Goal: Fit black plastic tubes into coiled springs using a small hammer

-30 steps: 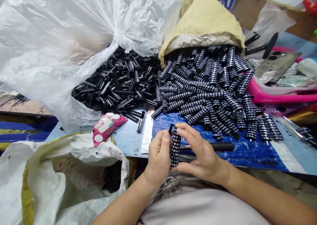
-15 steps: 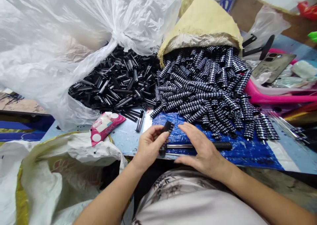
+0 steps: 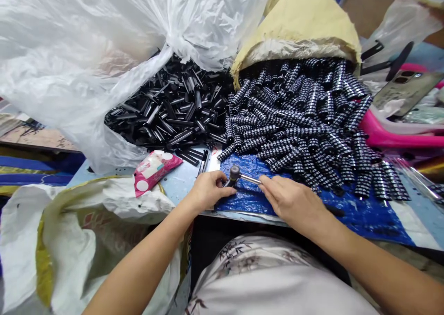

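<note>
While the left hand [image 3: 208, 191] pinches a small black part [image 3: 229, 183], the right hand [image 3: 291, 203] grips a small hammer [image 3: 239, 174]. The tapping step seems in hand; next the head, at 12 o'clock of the part, needs a straight blow.

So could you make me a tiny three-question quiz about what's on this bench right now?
1. True or false: the right hand holds the small hammer by its metal shaft.
2. Which pile spills from the clear plastic bag? A. plain black tubes B. patterned sleeves C. pink packets
3. Fill in: the hammer head sits over the ___ sheet.

Key: 1 true. 2 A: the plain black tubes; the patterned sleeves come from the tan sack. 3 blue.
</note>
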Available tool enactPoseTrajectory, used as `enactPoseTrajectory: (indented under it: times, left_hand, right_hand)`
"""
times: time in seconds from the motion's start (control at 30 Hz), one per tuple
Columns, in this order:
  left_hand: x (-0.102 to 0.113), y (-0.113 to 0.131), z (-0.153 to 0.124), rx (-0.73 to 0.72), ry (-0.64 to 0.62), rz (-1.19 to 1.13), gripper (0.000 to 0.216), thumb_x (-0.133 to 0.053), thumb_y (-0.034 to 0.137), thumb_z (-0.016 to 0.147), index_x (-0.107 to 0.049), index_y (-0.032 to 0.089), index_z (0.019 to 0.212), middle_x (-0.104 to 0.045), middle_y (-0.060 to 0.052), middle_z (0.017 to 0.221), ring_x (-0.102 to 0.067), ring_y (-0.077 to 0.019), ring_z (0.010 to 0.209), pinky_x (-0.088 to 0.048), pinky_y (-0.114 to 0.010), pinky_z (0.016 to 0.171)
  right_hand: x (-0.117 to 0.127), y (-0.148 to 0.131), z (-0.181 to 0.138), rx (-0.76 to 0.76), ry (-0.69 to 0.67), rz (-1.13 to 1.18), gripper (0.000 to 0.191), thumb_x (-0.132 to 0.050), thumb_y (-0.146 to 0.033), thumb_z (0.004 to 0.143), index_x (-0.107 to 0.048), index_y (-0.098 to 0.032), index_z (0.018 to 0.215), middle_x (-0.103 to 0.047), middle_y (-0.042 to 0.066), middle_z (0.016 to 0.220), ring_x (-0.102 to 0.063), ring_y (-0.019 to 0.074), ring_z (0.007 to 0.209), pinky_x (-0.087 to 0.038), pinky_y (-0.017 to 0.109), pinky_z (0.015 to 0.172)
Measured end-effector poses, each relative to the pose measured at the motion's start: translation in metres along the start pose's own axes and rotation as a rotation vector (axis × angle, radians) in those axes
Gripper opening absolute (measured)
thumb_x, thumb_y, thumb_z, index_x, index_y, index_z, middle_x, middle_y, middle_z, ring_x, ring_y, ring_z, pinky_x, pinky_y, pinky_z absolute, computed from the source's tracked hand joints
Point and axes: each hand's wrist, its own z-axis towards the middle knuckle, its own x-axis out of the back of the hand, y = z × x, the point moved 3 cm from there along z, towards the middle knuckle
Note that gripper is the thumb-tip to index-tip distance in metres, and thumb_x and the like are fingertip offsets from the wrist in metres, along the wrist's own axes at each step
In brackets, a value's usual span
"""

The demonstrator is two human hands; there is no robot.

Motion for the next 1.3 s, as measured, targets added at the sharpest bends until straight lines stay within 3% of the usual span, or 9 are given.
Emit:
enactPoseTrajectory:
  times: [0.07,0.23,0.5,0.6,0.73,0.83,1.0,1.17,1.3]
  left_hand:
    - [0.001,0.000,0.004,-0.019,-0.018,-0.022,0.031,-0.081,0.044,0.064,-0.066,0.019,0.075,-0.048,0.006,0.060,-0.042,-0.0127,0.058,-0.030,-0.026,0.054]
    - [0.010,0.006,0.016,-0.035,-0.117,0.015,0.037,-0.085,0.040,0.054,-0.056,0.019,0.064,-0.049,0.006,0.057,-0.041,-0.0126,0.059,-0.029,-0.026,0.055]
    - [0.007,0.019,0.015,-0.044,-0.077,0.164,0.032,-0.081,0.034,0.062,-0.051,0.021,0.064,-0.048,0.006,0.057,-0.042,-0.0132,0.058,-0.027,-0.026,0.054]
    - [0.042,0.019,-0.015,-0.062,-0.117,0.196,0.024,-0.078,0.028,0.063,-0.055,0.020,0.065,-0.050,0.005,0.060,-0.042,-0.0131,0.057,-0.027,-0.026,0.053]
    - [0.104,0.000,-0.070,0.084,-0.470,0.154,0.031,-0.083,0.043,0.061,-0.071,0.019,0.077,-0.056,0.003,0.061,-0.048,-0.0141,0.056,-0.032,-0.024,0.051]
    - [0.119,-0.011,-0.072,0.119,-0.291,0.219,0.042,-0.068,0.058,0.076,-0.071,0.018,0.084,-0.062,-0.001,0.069,-0.056,-0.0173,0.064,-0.040,-0.025,0.056]
    - [0.073,0.002,-0.013,0.055,0.198,0.749,0.035,-0.047,0.043,0.090,-0.069,0.016,0.093,-0.073,-0.012,0.093,-0.067,-0.0279,0.087,-0.046,-0.033,0.071]
    - [0.062,0.008,0.020,0.166,0.163,0.924,0.030,-0.043,0.028,0.086,-0.070,0.017,0.094,-0.075,-0.015,0.101,-0.070,-0.0319,0.097,-0.048,-0.035,0.073]
    - [0.076,0.002,0.014,0.212,0.198,0.866,0.033,-0.043,0.030,0.084,-0.072,0.017,0.095,-0.076,-0.015,0.099,-0.070,-0.0343,0.095,-0.048,-0.038,0.073]
  right_hand:
    - [-0.004,-0.004,0.002,0.005,-0.053,-0.006,0.024,-0.048,-0.022,0.102,-0.064,-0.018,0.119,-0.070,0.007,0.085,-0.065,0.0185,0.069,-0.052,0.030,0.064]
    - [0.008,-0.024,0.004,0.173,0.146,0.258,0.040,-0.048,-0.014,0.099,-0.051,-0.018,0.138,-0.071,0.007,0.092,-0.067,0.0190,0.080,-0.054,0.031,0.074]
    - [-0.019,-0.032,-0.010,0.275,-0.184,0.127,0.021,-0.046,-0.022,0.102,-0.066,-0.016,0.108,-0.059,0.002,0.070,-0.056,0.0165,0.063,-0.045,0.029,0.060]
    - [-0.009,-0.016,-0.017,0.264,-0.099,0.191,0.021,-0.051,-0.019,0.100,-0.063,-0.014,0.117,-0.064,0.004,0.079,-0.059,0.0166,0.070,-0.048,0.029,0.066]
    - [-0.004,0.009,-0.028,0.155,-0.055,0.118,0.017,-0.057,-0.021,0.098,-0.065,-0.016,0.113,-0.069,0.007,0.088,-0.063,0.0177,0.077,-0.048,0.030,0.072]
    - [-0.011,0.010,-0.029,0.111,-0.076,0.022,0.015,-0.056,-0.025,0.100,-0.069,-0.017,0.102,-0.069,0.007,0.085,-0.062,0.0183,0.076,-0.045,0.032,0.072]
    - [-0.005,0.012,-0.011,0.128,-0.062,0.014,0.020,-0.057,-0.032,0.099,-0.068,-0.016,0.100,-0.071,0.008,0.089,-0.063,0.0197,0.079,-0.046,0.033,0.073]
    - [0.048,0.068,0.018,0.013,0.161,-0.295,0.019,-0.057,-0.024,0.099,-0.065,-0.015,0.113,-0.074,0.009,0.102,-0.066,0.0221,0.089,-0.047,0.035,0.080]
    - [0.063,0.112,0.043,-0.095,-0.012,-0.563,0.026,-0.055,-0.020,0.095,-0.064,-0.011,0.117,-0.073,0.013,0.102,-0.064,0.0277,0.094,-0.042,0.037,0.077]
